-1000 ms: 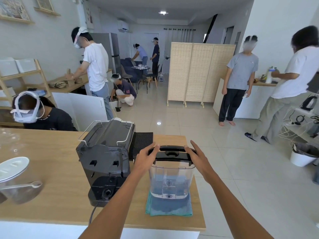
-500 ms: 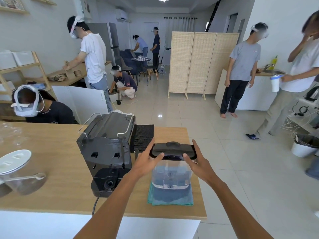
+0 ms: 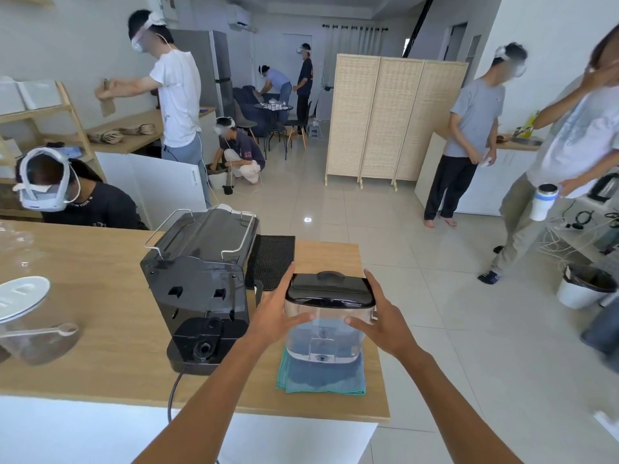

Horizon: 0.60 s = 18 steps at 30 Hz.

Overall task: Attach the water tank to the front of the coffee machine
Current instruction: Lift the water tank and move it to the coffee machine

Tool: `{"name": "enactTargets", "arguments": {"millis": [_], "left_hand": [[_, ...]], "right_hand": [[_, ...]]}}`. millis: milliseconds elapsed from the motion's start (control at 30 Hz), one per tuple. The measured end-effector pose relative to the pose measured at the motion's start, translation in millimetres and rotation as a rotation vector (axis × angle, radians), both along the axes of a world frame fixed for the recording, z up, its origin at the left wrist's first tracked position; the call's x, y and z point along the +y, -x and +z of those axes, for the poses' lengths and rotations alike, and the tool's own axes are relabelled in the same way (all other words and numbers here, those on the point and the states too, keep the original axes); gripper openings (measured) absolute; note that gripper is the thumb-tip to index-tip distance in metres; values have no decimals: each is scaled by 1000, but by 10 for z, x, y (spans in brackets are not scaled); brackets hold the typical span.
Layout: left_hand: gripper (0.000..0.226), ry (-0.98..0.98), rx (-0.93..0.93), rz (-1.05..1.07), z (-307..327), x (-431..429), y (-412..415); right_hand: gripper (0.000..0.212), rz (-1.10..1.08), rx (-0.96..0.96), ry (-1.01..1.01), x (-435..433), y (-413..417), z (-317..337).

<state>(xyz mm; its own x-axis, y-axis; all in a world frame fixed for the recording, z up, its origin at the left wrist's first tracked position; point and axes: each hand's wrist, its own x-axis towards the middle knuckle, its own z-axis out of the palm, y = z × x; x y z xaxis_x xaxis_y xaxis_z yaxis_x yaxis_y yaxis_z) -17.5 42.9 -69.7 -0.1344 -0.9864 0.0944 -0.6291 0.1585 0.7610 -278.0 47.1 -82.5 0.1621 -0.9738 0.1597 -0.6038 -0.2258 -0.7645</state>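
The clear water tank (image 3: 324,333) with a black lid stands on a teal cloth (image 3: 321,375) near the right end of the wooden counter (image 3: 100,326). My left hand (image 3: 278,314) grips its left side just under the lid and my right hand (image 3: 385,321) grips its right side. The black coffee machine (image 3: 201,289) stands to the left of the tank, its bare docking face and round base port turned toward me. A small gap separates the tank from the machine.
A black power cord (image 3: 174,393) drops over the counter's front edge. A black mesh mat (image 3: 274,262) lies behind the tank. A clear jar (image 3: 30,326) with a white lid and spoon sits far left. Several people stand around the room; one sits behind the counter.
My hands slid from the tank's lid down to the clear sides just below it. The view has tilted slightly; the tank stays on the cloth.
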Motion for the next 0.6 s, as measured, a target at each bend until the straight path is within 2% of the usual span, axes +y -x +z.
{"name": "enactTargets", "arguments": {"millis": [267, 600], "left_hand": [[112, 2, 101, 28, -34, 24, 31], [107, 76, 288, 77, 147, 251, -166]], "right_hand": [[101, -31, -122, 60, -31, 6, -110], [103, -54, -67, 110, 174, -186, 122]]}}
